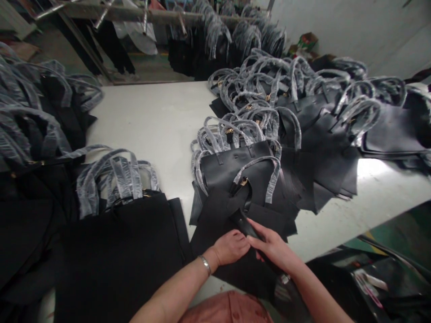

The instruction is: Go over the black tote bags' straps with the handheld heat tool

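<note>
Both hands meet over a black bag panel (215, 215) at the front of the table. My right hand (273, 246) grips a folded black leather edge (244, 223), its thumb on top and fingers beneath. Against that edge, my left hand (231, 246) is closed, with curled fingertips that hide whatever they pinch. Just beyond my hands, a plastic-wrapped handle (274, 175) with a gold-coloured clasp (244, 181) arches over the panel. More black leather hangs below my right wrist towards my lap.
Black bag pieces with wrapped handles (117, 179) lie stacked on the left. Overlapping leather panels (323, 148) cover the right of the white table (144, 107). Behind it stands a metal rack (188, 18) hung with more pieces. Dark material (353, 278) lies below the right table edge.
</note>
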`<state>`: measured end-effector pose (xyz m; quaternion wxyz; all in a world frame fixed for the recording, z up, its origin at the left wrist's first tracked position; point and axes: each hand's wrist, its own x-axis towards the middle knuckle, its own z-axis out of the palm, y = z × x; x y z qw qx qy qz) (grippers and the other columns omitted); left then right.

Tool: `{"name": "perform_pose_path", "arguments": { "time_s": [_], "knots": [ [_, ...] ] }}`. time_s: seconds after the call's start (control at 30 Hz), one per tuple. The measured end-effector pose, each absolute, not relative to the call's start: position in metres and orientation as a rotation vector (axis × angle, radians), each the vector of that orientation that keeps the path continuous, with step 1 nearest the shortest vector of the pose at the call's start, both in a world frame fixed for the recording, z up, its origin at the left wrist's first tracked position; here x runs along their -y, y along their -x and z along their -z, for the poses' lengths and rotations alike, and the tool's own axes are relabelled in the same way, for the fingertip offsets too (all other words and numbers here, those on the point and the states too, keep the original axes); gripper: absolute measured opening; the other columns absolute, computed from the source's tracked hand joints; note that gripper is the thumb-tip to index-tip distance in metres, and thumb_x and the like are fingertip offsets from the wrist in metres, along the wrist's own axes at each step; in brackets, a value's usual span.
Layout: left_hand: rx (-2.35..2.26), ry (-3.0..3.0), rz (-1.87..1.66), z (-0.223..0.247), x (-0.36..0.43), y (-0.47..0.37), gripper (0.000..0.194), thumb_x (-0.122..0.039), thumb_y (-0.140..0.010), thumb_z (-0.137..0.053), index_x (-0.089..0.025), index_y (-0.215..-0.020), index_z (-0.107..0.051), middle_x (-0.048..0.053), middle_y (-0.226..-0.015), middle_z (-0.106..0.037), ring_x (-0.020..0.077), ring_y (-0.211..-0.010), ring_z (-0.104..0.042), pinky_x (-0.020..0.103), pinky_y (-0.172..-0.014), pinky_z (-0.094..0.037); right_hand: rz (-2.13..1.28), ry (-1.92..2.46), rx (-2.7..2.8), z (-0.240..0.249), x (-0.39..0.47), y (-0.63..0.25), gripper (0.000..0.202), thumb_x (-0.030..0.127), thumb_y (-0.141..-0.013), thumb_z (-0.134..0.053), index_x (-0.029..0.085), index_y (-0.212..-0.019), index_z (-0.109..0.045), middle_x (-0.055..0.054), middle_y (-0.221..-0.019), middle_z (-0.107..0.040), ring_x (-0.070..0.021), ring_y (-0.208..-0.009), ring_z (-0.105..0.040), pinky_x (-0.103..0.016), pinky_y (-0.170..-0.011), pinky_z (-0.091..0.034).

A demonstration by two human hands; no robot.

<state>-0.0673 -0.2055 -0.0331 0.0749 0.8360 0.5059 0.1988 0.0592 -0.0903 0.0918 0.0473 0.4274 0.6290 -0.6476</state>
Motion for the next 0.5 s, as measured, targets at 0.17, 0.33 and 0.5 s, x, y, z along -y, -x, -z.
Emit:
{"name": "perform_pose_path", "arguments": {
  "time_s": [0.17, 0.33, 0.5],
  "knots": [
    [-1.542, -2.421, -0.558, 0.042, 0.205, 0.063, 0.017, -0.018, -0.089, -0.055, -0.016, -0.089, -0.072, 0.008, -0.086, -0.072, 0.0228, -0.090, -0.065, 0.038, -0.084, -0.049, 1.844, -1.210, -2.225, -0.078, 0.099, -0.015, 0.058, 0.033, -0.077, -0.068, 0.019, -0.133, -0.061, -0.008, -0.113, -0.075, -0.0277, -0.098, -0.070, -0.043, -0.091, -0.054],
    [-1.560, -2.411, -0.662, 0.040, 0.206, 0.065, 0.024, -0.018, -0.091, -0.050, -0.018, -0.108, -0.067, 0.006, -0.101, -0.072, 0.0234, -0.103, -0.063, 0.038, -0.095, -0.047, 1.814, -1.194, -2.354, -0.088, 0.099, 0.023, 0.060, 0.030, -0.077, -0.068, 0.016, -0.135, -0.058, -0.010, -0.132, -0.064, -0.0284, -0.120, -0.060, -0.045, -0.109, -0.040],
    [-1.577, -2.389, -0.666, 0.037, 0.206, 0.067, 0.021, -0.018, -0.092, -0.049, -0.017, -0.103, -0.066, 0.006, -0.101, -0.070, 0.0228, -0.104, -0.062, 0.037, -0.095, -0.047, 1.898, -1.227, -2.452, -0.113, 0.100, 0.014, 0.064, 0.036, -0.083, -0.064, 0.017, -0.142, -0.049, -0.009, -0.132, -0.064, -0.0261, -0.115, -0.062, -0.041, -0.104, -0.045]
  ]
}}
